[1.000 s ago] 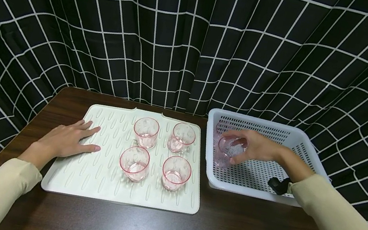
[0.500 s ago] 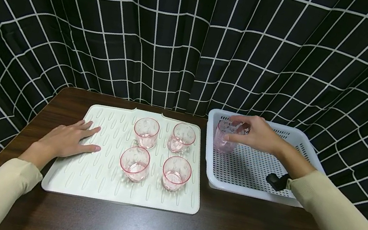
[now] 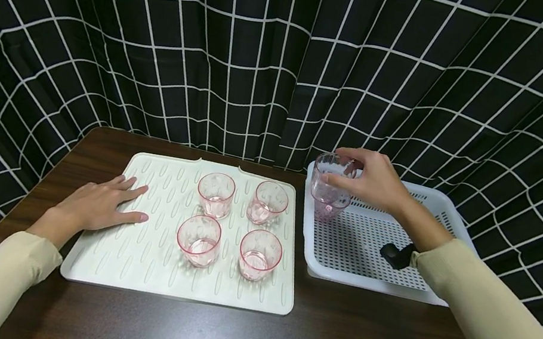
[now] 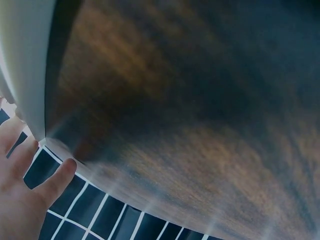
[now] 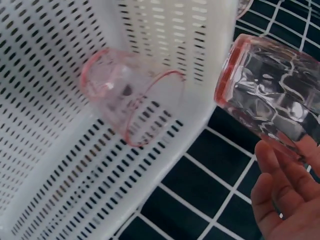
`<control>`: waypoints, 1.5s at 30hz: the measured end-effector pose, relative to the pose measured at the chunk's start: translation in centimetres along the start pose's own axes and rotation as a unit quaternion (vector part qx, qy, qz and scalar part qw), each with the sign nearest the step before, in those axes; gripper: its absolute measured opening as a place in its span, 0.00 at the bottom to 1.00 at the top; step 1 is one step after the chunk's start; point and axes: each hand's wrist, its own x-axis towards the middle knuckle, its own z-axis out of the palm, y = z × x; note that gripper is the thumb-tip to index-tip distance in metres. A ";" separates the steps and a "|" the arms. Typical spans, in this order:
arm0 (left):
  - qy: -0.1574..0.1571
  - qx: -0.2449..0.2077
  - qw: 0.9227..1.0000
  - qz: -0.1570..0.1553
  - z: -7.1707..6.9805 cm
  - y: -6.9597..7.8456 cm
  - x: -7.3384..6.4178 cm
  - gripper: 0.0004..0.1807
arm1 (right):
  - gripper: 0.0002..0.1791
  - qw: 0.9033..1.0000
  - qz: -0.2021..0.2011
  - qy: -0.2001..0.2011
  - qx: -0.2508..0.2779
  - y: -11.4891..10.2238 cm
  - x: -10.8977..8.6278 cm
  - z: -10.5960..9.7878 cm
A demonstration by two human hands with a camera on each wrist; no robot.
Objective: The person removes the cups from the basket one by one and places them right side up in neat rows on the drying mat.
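Observation:
My right hand [image 3: 378, 180] grips a clear pink-rimmed glass [image 3: 328, 166] at the left end of the white basket [image 3: 309, 249], raised to about the rim's height. Below it, inside the basket, sits another pink glass [image 3: 328, 208]; the right wrist view shows that glass [image 5: 132, 95] apart from the held glass [image 5: 275, 85]. Several similar glasses, among them a front-right glass [image 3: 259, 255], stand upright on the right half of a white ribbed drying mat [image 3: 135, 261]. With fingers spread, my left hand [image 3: 95, 208] rests flat on the mat's left edge.
A dark brown wooden table [image 3: 330, 331] carries the mat and the basket side by side, with a narrow gap between them. Behind them hangs a black curtain [image 3: 246, 68] with a white grid. A black wrist camera [image 3: 396, 256] sits under my right wrist.
My right hand has lifted the glass up out of the basket and slightly left, uncovering the other glass below. My left hand and the glasses on the mat have stayed put.

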 end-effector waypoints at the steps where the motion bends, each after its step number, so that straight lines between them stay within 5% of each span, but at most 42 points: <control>1: 0.000 0.000 1.000 0.001 0.0 0.0 0.0 0.51 | 0.37 1.000 0.003 0.001 0.003 -0.1 0.1 0.0; 14: 0.000 0.007 1.000 0.006 0.0 -0.1 0.1 0.50 | 0.39 0.999 -0.031 -0.003 0.031 -4.1 1.5 1.4; 45: 0.000 0.008 1.000 0.001 0.1 -0.2 0.2 0.51 | 0.38 0.980 -0.169 -0.087 0.052 -14.9 4.1 10.2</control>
